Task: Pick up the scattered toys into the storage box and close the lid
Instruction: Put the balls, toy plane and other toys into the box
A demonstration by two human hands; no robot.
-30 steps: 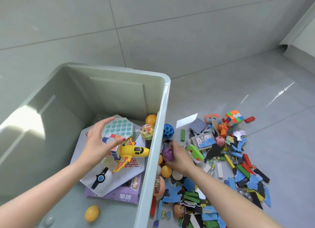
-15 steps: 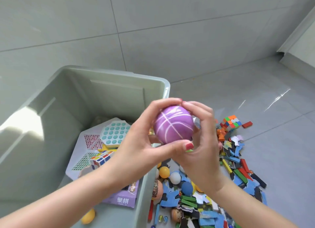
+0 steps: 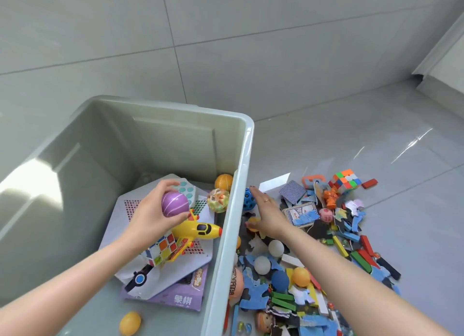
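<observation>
A grey-green storage box (image 3: 244,174) stands open on the floor at the left. Inside it, my left hand (image 3: 153,216) grips a purple ball (image 3: 175,204) with white stripes, above a yellow toy plane (image 3: 198,231) and a puzzle cube (image 3: 160,250). My right hand (image 3: 267,216) is outside the box, fingers straight, reaching over the toy pile near a blue holed ball (image 3: 248,199) and a small yellow toy (image 3: 253,221). The lid is not in view.
Scattered toys cover the floor right of the box: a coloured cube (image 3: 347,181), card boxes (image 3: 300,213), white balls (image 3: 262,264), an orange ball (image 3: 301,276), foam pieces and wooden blocks. A tiled wall rises behind. The box also holds boards, a watch and balls.
The purple ball passed from both hands to my left hand alone, which lowered it into the box. My right hand let go and moved back down over the toy pile.
</observation>
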